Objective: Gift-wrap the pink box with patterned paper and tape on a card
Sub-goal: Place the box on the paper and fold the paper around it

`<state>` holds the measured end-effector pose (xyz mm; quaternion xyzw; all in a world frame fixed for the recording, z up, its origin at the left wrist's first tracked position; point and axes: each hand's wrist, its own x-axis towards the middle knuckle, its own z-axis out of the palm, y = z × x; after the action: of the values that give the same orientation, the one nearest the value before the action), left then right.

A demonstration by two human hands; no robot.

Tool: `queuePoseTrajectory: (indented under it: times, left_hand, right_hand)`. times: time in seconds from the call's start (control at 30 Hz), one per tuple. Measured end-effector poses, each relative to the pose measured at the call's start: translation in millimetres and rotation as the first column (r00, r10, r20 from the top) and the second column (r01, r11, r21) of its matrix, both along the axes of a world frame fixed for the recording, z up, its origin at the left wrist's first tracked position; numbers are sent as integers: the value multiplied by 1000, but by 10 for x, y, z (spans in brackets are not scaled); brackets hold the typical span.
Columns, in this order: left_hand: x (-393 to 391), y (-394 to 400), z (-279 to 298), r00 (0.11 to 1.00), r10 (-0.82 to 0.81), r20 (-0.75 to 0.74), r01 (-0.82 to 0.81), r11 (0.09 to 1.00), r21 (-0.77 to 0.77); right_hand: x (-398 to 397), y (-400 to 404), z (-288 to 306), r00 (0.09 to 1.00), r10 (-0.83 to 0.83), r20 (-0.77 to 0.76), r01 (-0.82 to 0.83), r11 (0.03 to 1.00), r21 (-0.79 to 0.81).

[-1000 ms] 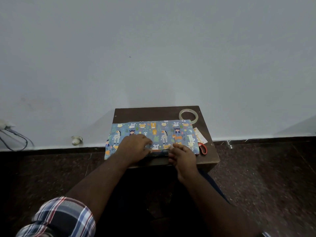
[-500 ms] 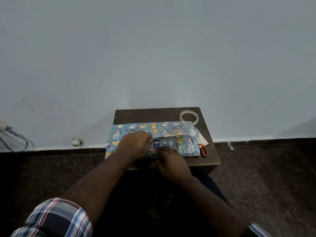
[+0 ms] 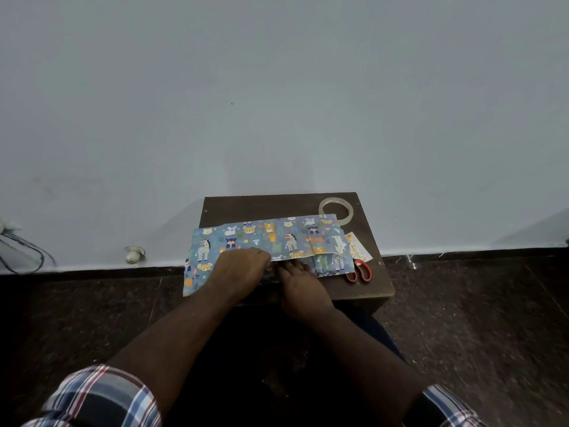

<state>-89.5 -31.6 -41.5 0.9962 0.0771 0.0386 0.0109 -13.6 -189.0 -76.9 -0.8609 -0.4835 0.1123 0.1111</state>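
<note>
My left hand (image 3: pixel 241 266) presses flat on the paper (image 3: pixel 261 238); my right hand (image 3: pixel 300 283) sits at its near edge, grip unclear. The box is hidden, presumably under the paper on the worktop (image 3: pixel 374 283). Wrapping looks barely begun: folds, ends and tape (image 3: pixel 336 210) remain, and the card (image 3: pixel 357 249) lies loose.

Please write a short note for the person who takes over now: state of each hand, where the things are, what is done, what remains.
Left hand: flat, pressing the patterned paper down.
Right hand: fingers at the paper's near fold; grip unclear.
Pink box: hidden under the paper.
Tape roll at the far right of the stool; card and scissors right of the paper.
Done: paper folded over.
Left: tape the seam, close the ends, tape on the card.
</note>
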Motion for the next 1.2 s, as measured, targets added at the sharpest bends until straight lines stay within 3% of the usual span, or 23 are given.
queuePoseTrajectory:
  times: [0.2, 0.33, 0.47, 0.57, 0.63, 0.77, 0.9, 0.97, 1.07, 1.2]
  left_hand:
    - [-18, 2, -152, 999, -11, -51, 12, 1000, 19]
    - [-21, -38, -118, 998, -16, -68, 15, 1000, -2]
    - [82, -61, 35, 994, 55, -94, -58, 998, -28]
    - [253, -45, 105, 992, 92, -89, -93, 996, -13]
    - [344, -63, 118, 981, 80, -175, -81, 997, 0]
    - [443, -114, 119, 940, 82, -331, -74, 997, 37]
    - [409, -78, 56, 936, 104, -335, -115, 993, -12]
    - [358, -80, -19, 943, 126, -309, -156, 985, -75]
    - [314, -73, -126, 943, 147, -299, -201, 967, -159]
    - [317, -63, -146, 947, 134, -292, -187, 969, -160]
  right_hand:
    - [23, -38, 18, 999, 17, -47, -17, 1000, -1]
    - [8, -173, 246, 986, -63, -155, 92, 978, 186]
    - [260, -338, 563, 903, -348, -254, 428, 787, 444]
    - [868, -416, 563, 767, -540, -346, 641, 659, 393]
    - [1230, -453, 459, 744, -601, -292, 668, 677, 308]
    - [1645, -384, 261, 817, -559, -145, 575, 809, 120]
    - [1888, -234, 174, 911, -412, -12, 411, 911, -42]
    - [1977, -215, 141, 916, -399, 37, 400, 912, -92]
    - [2079, -242, 104, 884, -463, 58, 466, 883, -51]
    - [2086, -214, 201, 834, -551, -33, 551, 824, 131]
